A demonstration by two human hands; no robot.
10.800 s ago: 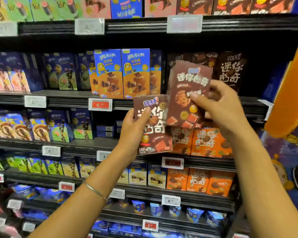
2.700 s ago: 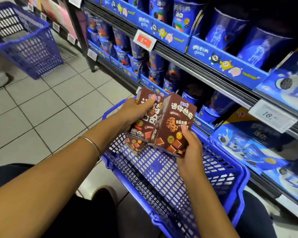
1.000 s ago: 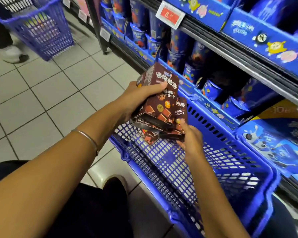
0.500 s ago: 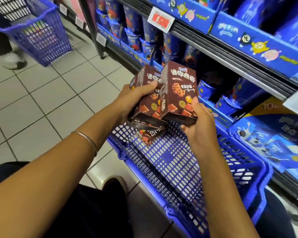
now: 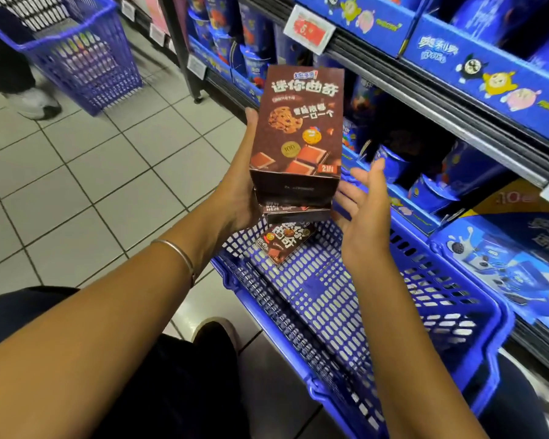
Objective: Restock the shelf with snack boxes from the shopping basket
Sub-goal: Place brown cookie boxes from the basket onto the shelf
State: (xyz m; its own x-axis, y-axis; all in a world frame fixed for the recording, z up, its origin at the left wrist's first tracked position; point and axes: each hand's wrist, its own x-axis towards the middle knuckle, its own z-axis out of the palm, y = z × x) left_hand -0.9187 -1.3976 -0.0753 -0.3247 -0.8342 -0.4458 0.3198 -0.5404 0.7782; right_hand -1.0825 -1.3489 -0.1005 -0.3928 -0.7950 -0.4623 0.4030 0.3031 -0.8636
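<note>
My left hand (image 5: 238, 198) grips a stack of three brown snack boxes (image 5: 298, 128), thumb up the left side, fingers hidden behind. The top box faces me, showing a cookie and chocolate squares. My right hand (image 5: 365, 210) is spread flat with straight fingers against the stack's lower right corner. The stack hangs above the far end of the blue shopping basket (image 5: 330, 312) on the floor. One more brown snack box (image 5: 286, 242) lies flat on the basket's bottom. The shelf (image 5: 425, 99) runs along the right.
Blue cups and blue cartons fill the low shelves (image 5: 476, 172) at right, with a red price tag (image 5: 309, 30) above. A second blue basket (image 5: 86, 58) stands at far left beside another person's shoe (image 5: 35, 103). Grey tiled floor (image 5: 92, 172) lies to the left.
The box my right hand held now sits on top of the left hand's stack. My right hand has let go and opened beside it. The stack has risen and turned to face me.
</note>
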